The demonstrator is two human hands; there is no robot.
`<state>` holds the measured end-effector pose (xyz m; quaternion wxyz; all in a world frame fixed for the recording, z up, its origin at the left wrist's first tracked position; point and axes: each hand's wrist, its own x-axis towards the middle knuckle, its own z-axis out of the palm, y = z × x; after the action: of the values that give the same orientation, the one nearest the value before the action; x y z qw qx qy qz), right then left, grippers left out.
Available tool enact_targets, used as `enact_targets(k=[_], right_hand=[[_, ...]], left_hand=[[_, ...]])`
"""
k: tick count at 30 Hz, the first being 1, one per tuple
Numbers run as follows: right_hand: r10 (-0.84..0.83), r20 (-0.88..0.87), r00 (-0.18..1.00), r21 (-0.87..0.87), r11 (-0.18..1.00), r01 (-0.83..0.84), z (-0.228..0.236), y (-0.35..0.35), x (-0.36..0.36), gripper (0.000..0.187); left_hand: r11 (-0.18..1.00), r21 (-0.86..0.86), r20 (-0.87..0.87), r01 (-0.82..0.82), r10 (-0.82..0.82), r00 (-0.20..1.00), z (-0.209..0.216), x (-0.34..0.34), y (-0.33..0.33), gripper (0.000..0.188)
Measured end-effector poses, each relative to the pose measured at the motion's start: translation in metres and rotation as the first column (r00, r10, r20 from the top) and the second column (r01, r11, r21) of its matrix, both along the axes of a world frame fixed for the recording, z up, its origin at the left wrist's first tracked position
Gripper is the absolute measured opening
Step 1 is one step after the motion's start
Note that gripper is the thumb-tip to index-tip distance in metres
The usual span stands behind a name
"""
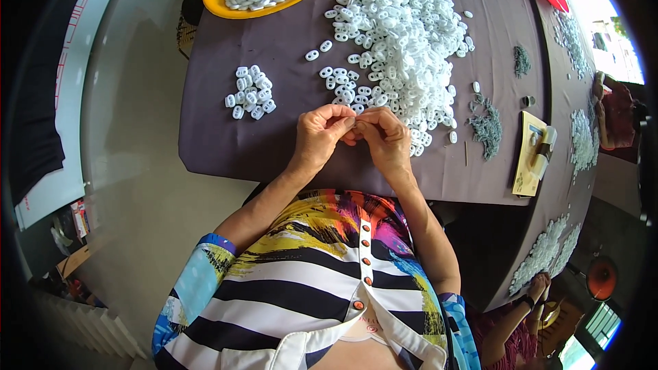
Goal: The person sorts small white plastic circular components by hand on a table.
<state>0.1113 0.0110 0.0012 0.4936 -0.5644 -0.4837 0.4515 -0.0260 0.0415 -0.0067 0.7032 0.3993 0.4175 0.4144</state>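
Thumb and fingertips of my left hand (317, 136) are pinched together, meeting the pinched fingertips of my right hand (387, 138) just over the near edge of a big pile. Whatever lies between the fingertips is too small and covered to make out. The pile (418, 48) consists of small white oval plastic pieces with two holes each. Several loose white pieces (339, 81) lie right beyond my left hand. Farther left sits a separate small cluster of white pieces (251, 92), which look thicker than the loose ones.
A yellow bowl (214, 5) of white pieces stands at the far left. On the right lie grey tangled small parts (486, 129), a thin stick (467, 153), a yellow pad (525, 171) and a white tube (545, 151). Another person's hands (540, 286) work at lower right.
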Motion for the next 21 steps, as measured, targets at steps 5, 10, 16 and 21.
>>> enact_targets(k=[5, 10, 16, 21], right_hand=[[0.111, -0.020, 0.994, -0.072, 0.991, -0.112, 0.026, 0.015, -0.008, 0.012], [-0.016, 0.654, 0.756, 0.165, 0.979, -0.122, 0.018, 0.034, -0.012, 0.020], [0.013, 0.716, 0.698, 0.129, 0.980, -0.151, 0.014, 0.043, -0.020, 0.011], [-0.020, 0.623, 0.782, 0.199, 0.971, -0.133, 0.017, 0.039, -0.013, 0.007]], left_hand=[[0.994, -0.011, 0.043, -0.113, 0.113, 0.993, 0.000, -0.012, 0.003, 0.010], [0.973, -0.132, 0.084, -0.192, 0.204, 0.975, -0.003, -0.026, 0.007, 0.011], [0.965, -0.167, 0.129, -0.201, 0.223, 0.966, -0.004, -0.027, 0.007, 0.012], [0.971, -0.156, 0.102, -0.180, 0.197, 0.975, -0.001, -0.025, 0.007, 0.012]])
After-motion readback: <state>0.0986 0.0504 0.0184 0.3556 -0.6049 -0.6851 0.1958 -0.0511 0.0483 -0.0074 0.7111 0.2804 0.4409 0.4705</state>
